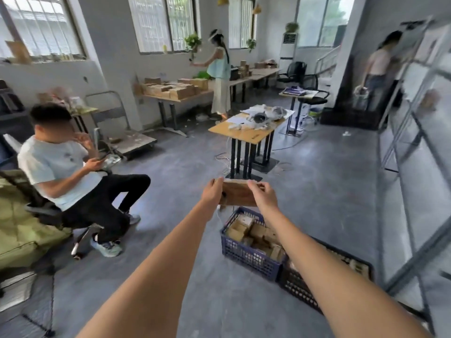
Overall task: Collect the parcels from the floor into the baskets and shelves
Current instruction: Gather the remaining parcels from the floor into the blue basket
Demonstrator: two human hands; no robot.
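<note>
A brown cardboard parcel (238,193) is held out in front of me at arm's length, above the far end of a blue basket (246,254). My left hand (211,192) grips its left end and my right hand (263,194) grips its right end, fingers curled over the top edge. The blue basket stands on the floor and holds several small cardboard parcels. A black basket (302,287) with more parcels sits right beside it, nearer the metal shelves (415,147) along the right wall.
A person sits on an office chair (80,181) at the left, feet stretched toward the middle floor. A small wooden table (251,135) with cables stands just beyond the parcel. Two other people stand farther back. Long tables at the back hold boxes.
</note>
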